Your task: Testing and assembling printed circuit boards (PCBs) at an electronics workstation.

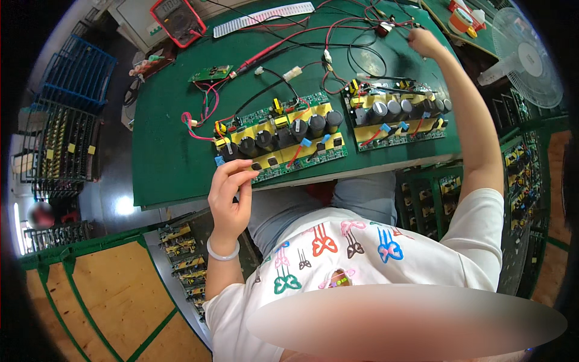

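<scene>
My left hand is at the table's front edge, fingers loosely bent and apart from the thumb. Its fingertips rest at the near left corner of a green and yellow circuit board with black capacitors and blue-tipped red wires. A similar circuit board lies to its right. At the far right, my right arm is stretched out and my right hand is closed among the cable ends. What its fingers hold is too small to make out. Red and black test leads cross the table, and white plugs join wires near the left board.
A red multimeter, a paper strip and a small green board lie on the green table. A white fan stands at right. Racks of boards and a wooden-panelled cart stand at left.
</scene>
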A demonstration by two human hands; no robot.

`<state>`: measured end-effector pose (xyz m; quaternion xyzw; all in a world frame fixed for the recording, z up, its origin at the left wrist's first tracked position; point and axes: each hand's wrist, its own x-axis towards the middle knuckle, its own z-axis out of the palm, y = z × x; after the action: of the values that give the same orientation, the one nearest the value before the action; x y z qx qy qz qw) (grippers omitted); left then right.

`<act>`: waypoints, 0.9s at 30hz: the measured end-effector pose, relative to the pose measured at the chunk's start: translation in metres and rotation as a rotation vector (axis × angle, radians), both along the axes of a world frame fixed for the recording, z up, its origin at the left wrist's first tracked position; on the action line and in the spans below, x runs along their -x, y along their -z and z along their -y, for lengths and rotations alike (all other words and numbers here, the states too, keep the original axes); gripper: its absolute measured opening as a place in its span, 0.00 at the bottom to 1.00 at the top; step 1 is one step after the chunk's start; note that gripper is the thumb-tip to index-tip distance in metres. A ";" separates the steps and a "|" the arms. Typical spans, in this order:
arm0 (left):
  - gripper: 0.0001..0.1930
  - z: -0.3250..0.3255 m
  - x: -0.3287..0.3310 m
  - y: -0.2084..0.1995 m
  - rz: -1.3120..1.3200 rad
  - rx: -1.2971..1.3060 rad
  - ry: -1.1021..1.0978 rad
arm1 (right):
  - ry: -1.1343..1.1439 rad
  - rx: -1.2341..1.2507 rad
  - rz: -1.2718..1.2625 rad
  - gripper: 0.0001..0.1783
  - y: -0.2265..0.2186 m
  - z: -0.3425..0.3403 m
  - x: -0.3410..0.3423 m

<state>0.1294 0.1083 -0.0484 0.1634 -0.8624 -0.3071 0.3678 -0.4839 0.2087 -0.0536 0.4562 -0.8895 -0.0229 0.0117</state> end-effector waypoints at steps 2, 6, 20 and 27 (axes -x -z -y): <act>0.12 -0.001 0.008 -0.001 -0.013 0.006 0.058 | -0.022 0.083 0.010 0.15 -0.032 -0.019 -0.012; 0.13 -0.004 0.035 -0.008 -0.023 -0.022 0.203 | -0.025 0.139 0.565 0.11 -0.120 -0.052 -0.064; 0.43 -0.068 0.128 -0.021 -0.205 -0.797 0.962 | -0.205 0.555 1.773 0.19 -0.173 -0.024 -0.275; 0.12 -0.046 0.062 0.012 0.006 -0.723 1.048 | -0.141 0.857 1.965 0.18 -0.114 0.001 -0.270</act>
<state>0.0678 0.1544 -0.0607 -0.1657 -0.6706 -0.7177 0.0877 -0.2143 0.2082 0.0606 0.2829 -0.4148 0.6687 -0.5483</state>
